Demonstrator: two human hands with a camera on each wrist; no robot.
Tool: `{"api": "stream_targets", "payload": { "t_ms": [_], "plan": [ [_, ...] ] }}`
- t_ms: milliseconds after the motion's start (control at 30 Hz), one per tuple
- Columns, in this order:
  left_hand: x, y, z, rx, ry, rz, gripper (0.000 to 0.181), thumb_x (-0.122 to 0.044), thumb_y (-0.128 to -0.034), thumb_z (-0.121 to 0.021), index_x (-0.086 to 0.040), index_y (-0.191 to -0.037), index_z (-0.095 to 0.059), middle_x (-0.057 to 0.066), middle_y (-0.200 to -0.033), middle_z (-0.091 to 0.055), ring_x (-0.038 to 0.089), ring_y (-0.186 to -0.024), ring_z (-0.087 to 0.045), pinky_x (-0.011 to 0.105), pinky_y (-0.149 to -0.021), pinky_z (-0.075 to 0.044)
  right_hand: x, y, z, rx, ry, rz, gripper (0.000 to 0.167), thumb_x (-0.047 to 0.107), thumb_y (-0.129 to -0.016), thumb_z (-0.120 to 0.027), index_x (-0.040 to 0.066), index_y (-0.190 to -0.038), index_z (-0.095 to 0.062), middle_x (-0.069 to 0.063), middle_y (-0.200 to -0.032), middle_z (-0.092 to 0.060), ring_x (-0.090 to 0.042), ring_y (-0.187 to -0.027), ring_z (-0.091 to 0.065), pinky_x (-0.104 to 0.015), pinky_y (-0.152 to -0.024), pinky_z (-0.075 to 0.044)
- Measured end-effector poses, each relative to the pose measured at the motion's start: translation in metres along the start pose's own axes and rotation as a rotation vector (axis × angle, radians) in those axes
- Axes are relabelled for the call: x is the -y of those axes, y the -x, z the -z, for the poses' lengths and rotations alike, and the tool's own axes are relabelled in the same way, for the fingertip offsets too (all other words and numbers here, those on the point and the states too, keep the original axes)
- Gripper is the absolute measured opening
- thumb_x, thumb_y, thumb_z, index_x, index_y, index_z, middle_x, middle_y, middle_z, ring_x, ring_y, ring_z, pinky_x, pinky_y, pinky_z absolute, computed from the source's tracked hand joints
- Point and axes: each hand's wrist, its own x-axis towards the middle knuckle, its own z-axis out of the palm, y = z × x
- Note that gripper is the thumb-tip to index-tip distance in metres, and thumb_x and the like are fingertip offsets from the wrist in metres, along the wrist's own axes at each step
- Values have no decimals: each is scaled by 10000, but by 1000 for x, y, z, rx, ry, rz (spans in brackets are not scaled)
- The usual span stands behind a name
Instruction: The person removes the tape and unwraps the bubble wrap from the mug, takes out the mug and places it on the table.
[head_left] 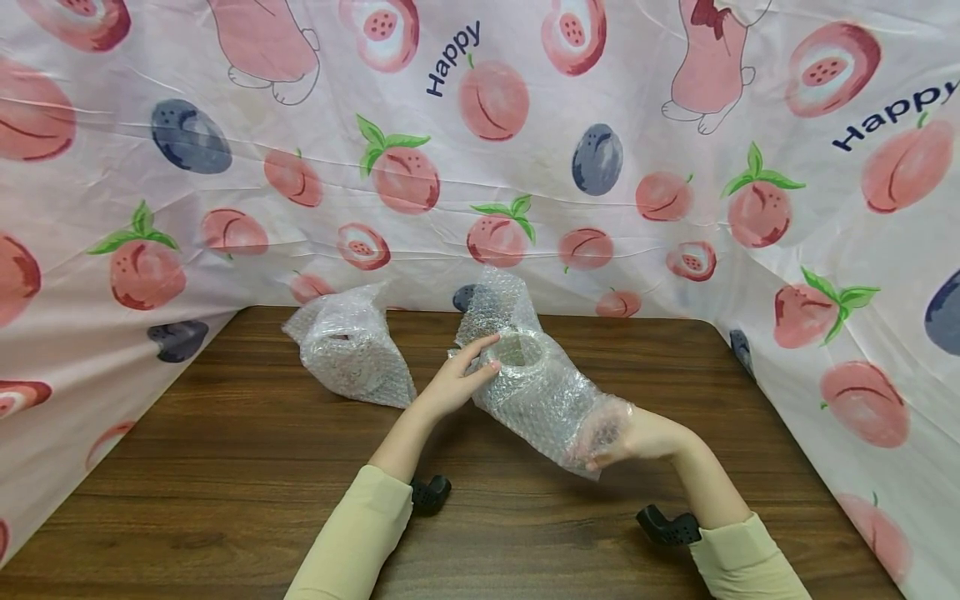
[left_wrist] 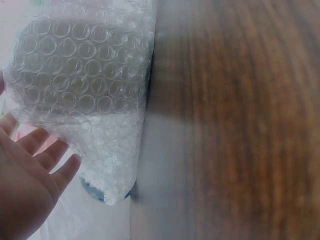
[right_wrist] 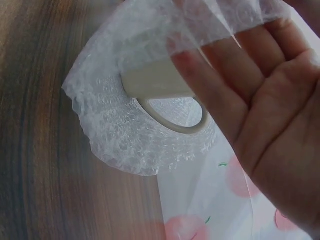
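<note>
A light beige mug (right_wrist: 155,80) with a looped handle (right_wrist: 192,127) lies inside a sleeve of clear bubble wrap (head_left: 536,404). In the head view only the round top opening shows through the plastic. My left hand (head_left: 453,383) holds the wrapped mug from the left, thumb and index finger spread along its rim. In the left wrist view, the fingers (left_wrist: 60,165) of that hand lie against the wrap. On the other side, my right hand (head_left: 637,437) grips the loose right end of the wrap. Some of its fingers (right_wrist: 215,90) are seen through the plastic.
A second bubble-wrapped bundle (head_left: 348,346) sits at the back left of the dark wooden table (head_left: 225,475); its content is unclear. A fruit-print cloth (head_left: 525,175) hangs behind and at both sides. Black wrist devices (head_left: 667,527) are on both forearms.
</note>
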Motion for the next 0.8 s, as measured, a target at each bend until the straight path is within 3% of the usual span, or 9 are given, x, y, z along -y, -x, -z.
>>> {"api": "stream_targets", "payload": {
  "t_ms": [167,400,800],
  "plan": [
    [1,-1,-1,-1,4,-5,557,-363,-983,-534,-174,-1482,-377,38,-1512,-337,321,-1376,-278,528,-1077,-255,-2,1,3,12,68,-34,184,109,-815,-757,66,-989,-716,-14,-933,-696,-109,-870,-622,-323,-765,-533],
    [1,-1,-1,-2,10,-10,552,-355,-983,-537,-173,-1480,-380,42,-1511,-339,323,-1376,-277,527,-1078,-254,1,7,9,1,133,-74,313,160,-794,-777,115,-1092,-693,38,-1020,-668,-108,-919,-601,-298,-796,-507],
    [2,-2,-2,-4,-3,-6,549,-348,-980,-545,-183,-1478,-384,29,-1509,-340,299,-1378,-279,496,-1087,-252,0,19,24,-36,174,43,433,33,-791,-751,85,-1211,-655,9,-1158,-659,-140,-1079,-584,-294,-898,-471]
  ]
}}
